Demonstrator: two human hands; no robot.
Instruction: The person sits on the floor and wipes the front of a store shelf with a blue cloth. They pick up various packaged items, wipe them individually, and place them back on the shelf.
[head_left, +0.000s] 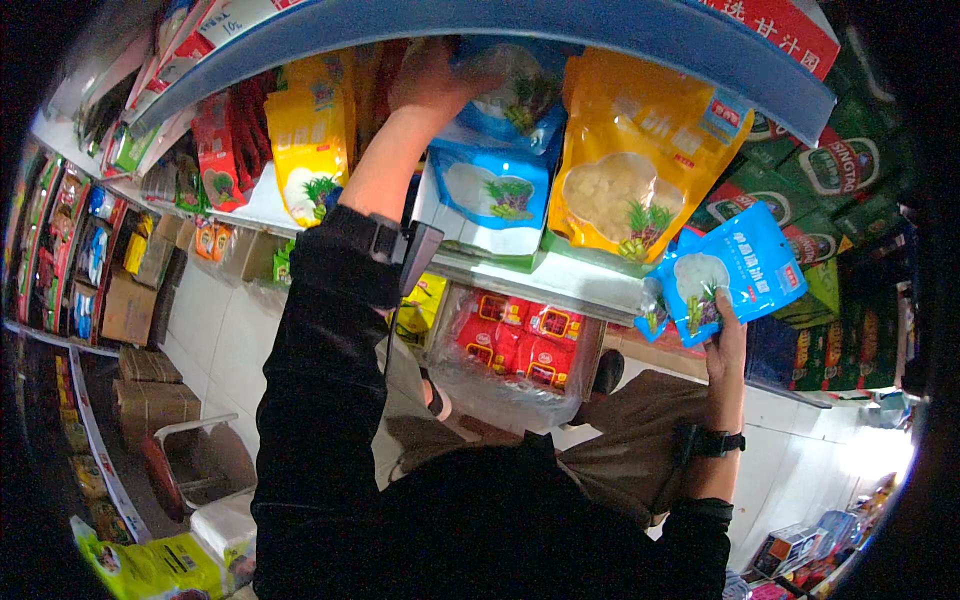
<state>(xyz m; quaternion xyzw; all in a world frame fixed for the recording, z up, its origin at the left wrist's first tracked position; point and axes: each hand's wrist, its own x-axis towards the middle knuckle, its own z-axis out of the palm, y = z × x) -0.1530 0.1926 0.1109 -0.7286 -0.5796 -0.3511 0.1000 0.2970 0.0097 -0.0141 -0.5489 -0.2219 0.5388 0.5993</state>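
My right hand (725, 335) grips blue plastic pouches of rock sugar (739, 274) by their lower edge, out in front of the shelf's right part. My left hand (439, 79) reaches under the upper blue shelf edge, at the back of the lower shelf. It is beside a blue pouch (517, 94) there; its fingers are blurred and partly shaded, so whether they hold that pouch is unclear. Another blue pouch (491, 187) stands at the front of the same row. Large yellow pouches (626, 180) stand right of it, and smaller yellow pouches (307, 142) stand to the left.
The blue upper shelf edge (465, 19) hangs over my left hand. An open carton of red packets (517, 341) sits below the white shelf edge (540, 285). Green beer cartons (795, 180) are stacked at right. A chair (206, 457) stands on the tiled floor at lower left.
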